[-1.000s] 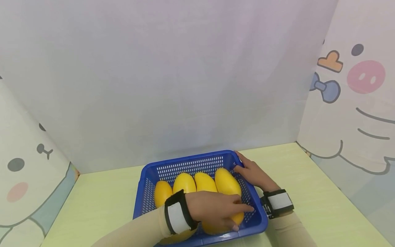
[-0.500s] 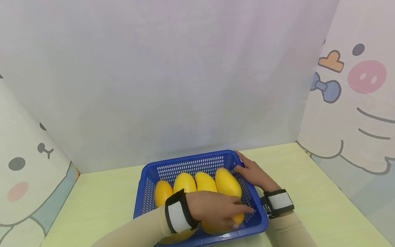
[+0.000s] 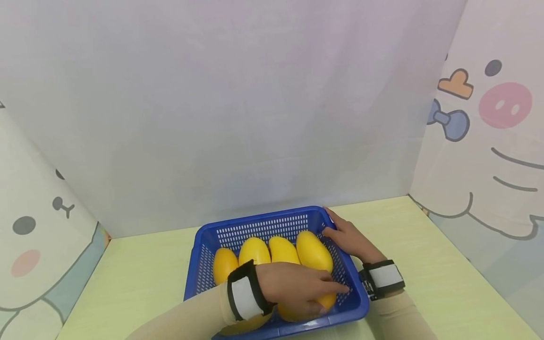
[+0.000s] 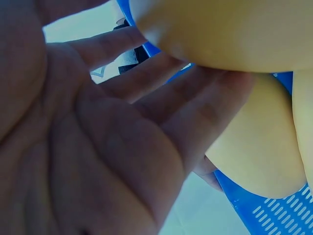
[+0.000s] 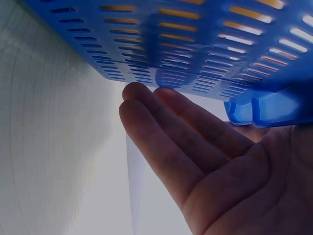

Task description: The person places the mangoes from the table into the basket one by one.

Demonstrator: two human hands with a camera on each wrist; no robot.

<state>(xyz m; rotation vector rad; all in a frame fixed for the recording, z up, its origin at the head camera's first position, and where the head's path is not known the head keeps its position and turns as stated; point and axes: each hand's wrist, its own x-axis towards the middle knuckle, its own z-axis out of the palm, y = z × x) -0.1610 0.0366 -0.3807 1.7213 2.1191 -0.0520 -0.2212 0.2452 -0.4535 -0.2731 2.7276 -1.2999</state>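
Note:
My left hand (image 3: 297,288) lies over a mango (image 3: 328,301) in the near right part of the blue plastic basket (image 3: 259,219). In the left wrist view its fingers (image 4: 190,98) reach out nearly straight and touch a mango's side. Its index finger points at the basket's right wall. Behind this hand, several yellow mangoes (image 3: 314,250) stand in a row. My right hand (image 3: 350,241) holds the basket's right side near the far corner. Its thumb is inside the wall, while the other fingers (image 5: 156,142) lie along the outside, as the right wrist view shows.
The basket stands on a pale yellow-green table (image 3: 148,264). Close behind it hangs a plain light curtain (image 3: 246,118). Cartoon-printed panels close off the left (image 3: 38,226) and right (image 3: 488,141) sides.
Almost nothing differs. My left thumb has drawn in slightly toward the mango; the basket, the mangoes and my right hand stay in place.

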